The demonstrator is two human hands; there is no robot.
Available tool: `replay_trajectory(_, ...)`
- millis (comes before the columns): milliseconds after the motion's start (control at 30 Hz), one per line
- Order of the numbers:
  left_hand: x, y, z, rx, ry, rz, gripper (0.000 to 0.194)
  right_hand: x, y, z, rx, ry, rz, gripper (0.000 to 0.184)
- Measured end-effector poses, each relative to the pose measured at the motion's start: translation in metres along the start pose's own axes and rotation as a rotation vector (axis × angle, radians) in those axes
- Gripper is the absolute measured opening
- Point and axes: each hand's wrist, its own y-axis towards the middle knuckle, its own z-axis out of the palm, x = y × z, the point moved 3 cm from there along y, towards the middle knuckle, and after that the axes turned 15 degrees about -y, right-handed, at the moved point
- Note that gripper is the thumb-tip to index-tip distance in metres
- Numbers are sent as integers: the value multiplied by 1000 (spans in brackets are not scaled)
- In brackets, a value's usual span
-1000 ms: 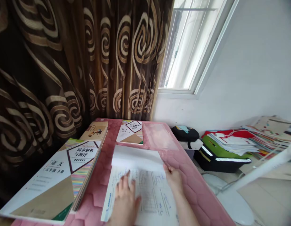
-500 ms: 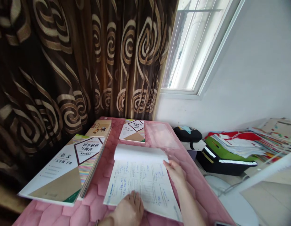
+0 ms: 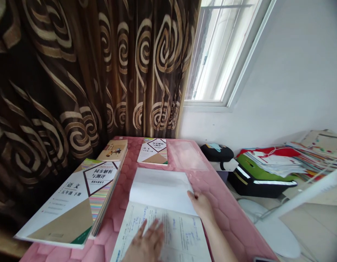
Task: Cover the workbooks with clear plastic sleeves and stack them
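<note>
An open workbook [image 3: 163, 251] lies before me, its printed page marked with blue handwriting. Across its upper part spreads a blank white sheet [image 3: 160, 189]; I cannot tell if it is a cover or a page. My right hand [image 3: 201, 205] pinches the sheet's right edge between thumb and fingers. Over the written page is my left hand [image 3: 148, 240], somewhat blurred, fingers spread and nothing in them. Whether its palm presses on the paper I cannot tell. The workbook's lower edge runs out of view.
Stacked books [image 3: 70, 203] lie left on the pink quilted surface [image 3: 124, 189], beside a patterned curtain [image 3: 146, 65]. Another workbook [image 3: 152, 152] sits farther back. To the right are a black case [image 3: 216, 154], a green-and-black box [image 3: 261, 182] under papers, and a white stand [image 3: 283, 233].
The white sheet, earlier a curled strip at the top, now lies flatter and covers more. The workbook appears nearer me. My left hand's fingers have spread; my right hand keeps its edge grip.
</note>
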Motion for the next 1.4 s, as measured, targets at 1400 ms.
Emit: replay_trajectory(1400, 77, 101, 5, -51, 70, -654, 60, 55, -35, 26, 128, -563, -402, 61)
